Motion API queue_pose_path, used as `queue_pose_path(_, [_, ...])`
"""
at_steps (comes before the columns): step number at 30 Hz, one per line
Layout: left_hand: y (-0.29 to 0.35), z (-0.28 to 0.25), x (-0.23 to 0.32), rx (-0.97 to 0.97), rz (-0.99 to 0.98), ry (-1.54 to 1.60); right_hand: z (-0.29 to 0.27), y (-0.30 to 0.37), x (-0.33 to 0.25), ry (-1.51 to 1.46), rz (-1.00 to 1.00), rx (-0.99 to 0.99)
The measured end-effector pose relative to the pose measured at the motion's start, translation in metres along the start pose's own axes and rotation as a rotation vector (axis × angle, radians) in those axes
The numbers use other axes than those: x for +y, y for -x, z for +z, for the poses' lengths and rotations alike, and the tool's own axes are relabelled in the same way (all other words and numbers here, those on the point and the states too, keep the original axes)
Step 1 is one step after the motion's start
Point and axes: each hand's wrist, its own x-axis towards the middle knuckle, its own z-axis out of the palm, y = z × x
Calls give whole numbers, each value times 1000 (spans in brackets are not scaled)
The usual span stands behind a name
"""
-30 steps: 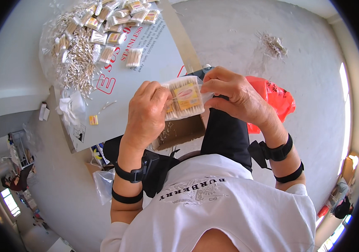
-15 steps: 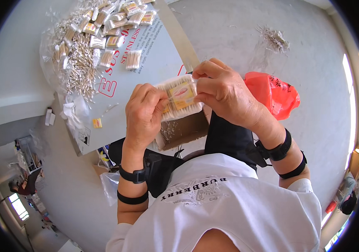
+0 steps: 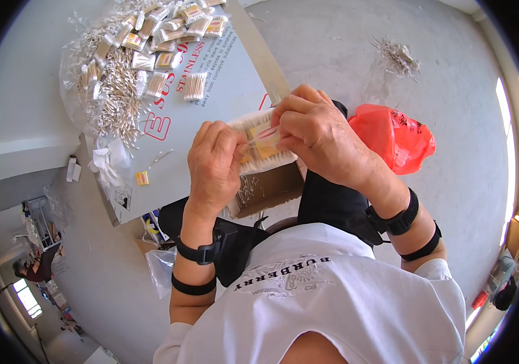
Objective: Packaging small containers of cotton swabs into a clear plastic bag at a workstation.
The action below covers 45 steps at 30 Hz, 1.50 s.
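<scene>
A clear-wrapped pack of cotton swabs (image 3: 268, 162) with a yellow label is held up in front of me. My left hand (image 3: 214, 167) pinches the wrap at its left edge. Across the pack's upper right, my right hand (image 3: 323, 136) has its fingers closed on the wrap and covers part of the label. Just below the pack, an open cardboard box (image 3: 280, 193) holds some loose swabs. On the table (image 3: 211, 130) to the left lies a large heap of loose swabs (image 3: 117, 91), with several small bundled swab packs (image 3: 158, 84) around it.
A red plastic bag (image 3: 393, 139) is at the right, beside my right forearm. Farther off, a small pile of scraps (image 3: 397, 57) lies on the floor. White crumpled plastic (image 3: 111, 161) and a small yellow card (image 3: 142, 178) sit near the table's left end.
My right hand has moved left over the pack and now hides more of the label. My left hand has shifted slightly right, still pinching the wrap.
</scene>
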Motion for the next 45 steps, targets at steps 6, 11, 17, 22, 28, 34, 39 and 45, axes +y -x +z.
queue_pose_path(6, [1,5,-2,35,-12,7,6,-6,-5,107,-12,9])
queue_pose_path(11, [1,4,-2,33,-18,60,14,-12,-16,89,-101,28])
queue_pose_path(17, [2,1,-2,29,-8,53,27,-20,-26,368,-59,-72])
queue_pose_path(22, [0,-7,6,-40,-32,102,37,-5,-9,361,-239,52])
queue_pose_path(28, [14,6,9,-19,-52,105,44,8,-3,295,-311,115])
queue_pose_path(34, [31,26,17,53,58,-145,49,28,-4,261,-276,115])
queue_pose_path(39, [24,34,6,62,25,-125,55,18,4,260,-221,132])
queue_pose_path(45, [21,38,9,85,-1,-107,56,22,5,260,-210,112])
